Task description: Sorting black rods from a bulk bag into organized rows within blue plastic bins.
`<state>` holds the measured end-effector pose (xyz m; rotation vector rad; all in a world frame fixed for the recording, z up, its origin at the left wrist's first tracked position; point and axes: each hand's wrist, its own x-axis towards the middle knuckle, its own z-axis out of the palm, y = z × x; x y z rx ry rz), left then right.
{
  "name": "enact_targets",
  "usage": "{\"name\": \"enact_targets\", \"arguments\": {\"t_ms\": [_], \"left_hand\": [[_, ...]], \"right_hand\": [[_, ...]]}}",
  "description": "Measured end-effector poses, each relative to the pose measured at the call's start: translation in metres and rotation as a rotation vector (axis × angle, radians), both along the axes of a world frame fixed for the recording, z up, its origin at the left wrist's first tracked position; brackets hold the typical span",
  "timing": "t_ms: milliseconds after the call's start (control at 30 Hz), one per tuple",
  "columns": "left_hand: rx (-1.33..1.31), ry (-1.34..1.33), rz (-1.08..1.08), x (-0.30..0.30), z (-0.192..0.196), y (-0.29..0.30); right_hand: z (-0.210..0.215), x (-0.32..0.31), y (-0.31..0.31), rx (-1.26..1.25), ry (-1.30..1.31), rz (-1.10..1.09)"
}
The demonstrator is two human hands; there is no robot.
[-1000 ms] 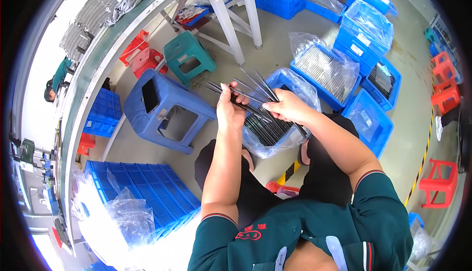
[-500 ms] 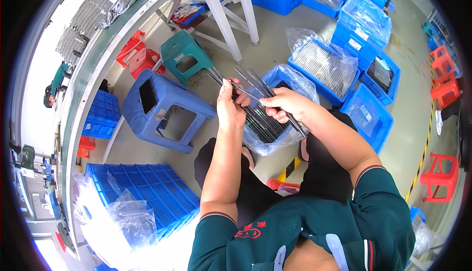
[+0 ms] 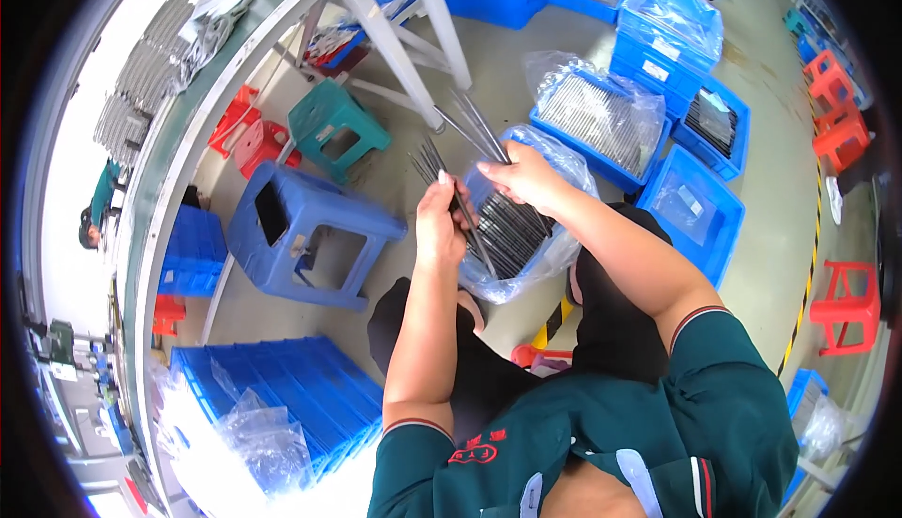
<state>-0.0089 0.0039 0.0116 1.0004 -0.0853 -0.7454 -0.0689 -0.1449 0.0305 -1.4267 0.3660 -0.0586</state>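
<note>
My left hand (image 3: 440,222) is closed round several thin dark metal rods (image 3: 429,157), whose tips fan out above the fingers. One of them slants down toward the bin below. My right hand (image 3: 524,178) grips another bunch of slim dark rods (image 3: 483,128), pointing up and away to the left. Beneath both hands, between my knees, stands a blue bin lined with clear plastic (image 3: 575,166). Many loose dark rods (image 3: 507,246) lie in it side by side. My palms and fingers partly hide the held rods.
A blue stool (image 3: 315,222) with a dark phone (image 3: 270,212) on it and a green stool (image 3: 334,128) stand to the left. Rod-filled crates (image 3: 601,119) and an open blue crate (image 3: 695,208) are at right. A workbench leg (image 3: 390,44) stands ahead.
The two bunches of rods, crossing close together before, are now apart. The right hand has moved up and left, and its rods point more upward. The left hand is slightly lower.
</note>
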Motion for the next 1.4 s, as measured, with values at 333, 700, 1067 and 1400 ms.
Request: {"name": "enact_targets", "arguments": {"t_ms": [333,700,1067,1400], "left_hand": [[0.147,0.002,-0.505,-0.035,-0.003,-0.013],[-0.212,0.112,-0.512,-0.010,-0.004,0.000],[-0.079,0.176,-0.280,-0.007,-0.008,0.007],[-0.198,0.169,0.282,0.038,-0.012,0.028]], "right_hand": [[-0.009,0.012,-0.025,0.161,-0.059,-0.292],[-0.008,0.001,-0.043,0.282,-0.031,-0.183],[-0.013,0.010,0.006,-0.812,0.012,-0.042],[-0.004,-0.011,0.008,0.100,0.091,0.217]]}}
